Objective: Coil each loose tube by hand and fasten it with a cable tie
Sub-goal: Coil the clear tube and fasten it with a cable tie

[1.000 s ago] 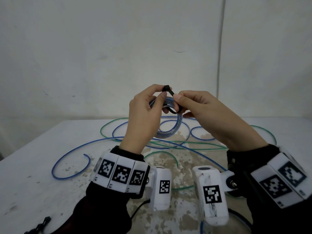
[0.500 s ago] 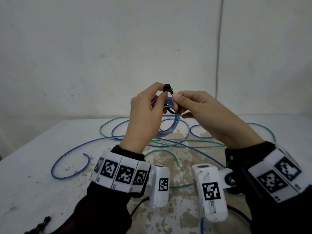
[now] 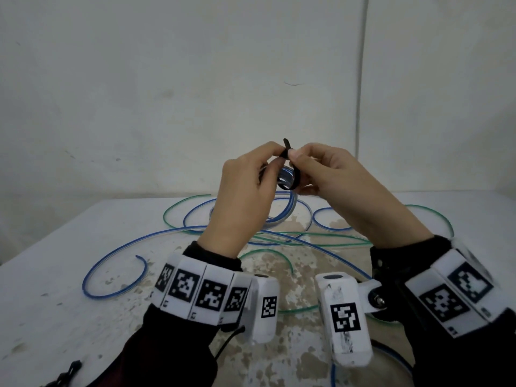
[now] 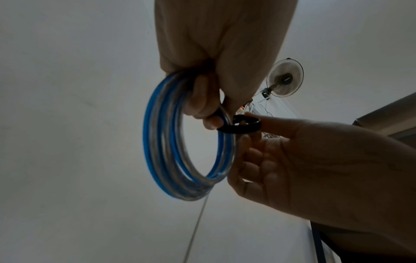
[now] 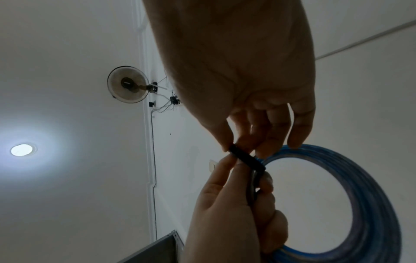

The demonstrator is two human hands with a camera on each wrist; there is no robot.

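Nearest the viewer, two forearms in dark sleeves wear white wrist bands (image 3: 201,291) printed with black square codes. At the counter's (image 3: 42,317) near left edge lies a small black object, too cropped to identify. Above the counter, the left hand (image 3: 245,202) grips a coil of blue tube (image 4: 171,142), fingers curled round its top. The right hand (image 3: 343,191) pinches a black cable tie (image 3: 290,174) between thumb and forefinger; the tie forms a loose loop around the coil's strands, its tip sticking up between the two hands. Below and beyond the hands, loose blue tubes (image 3: 111,291) and green tubes (image 3: 321,236) sprawl tangled across the worn, stained counter. A plain white wall (image 3: 167,79) stands behind.
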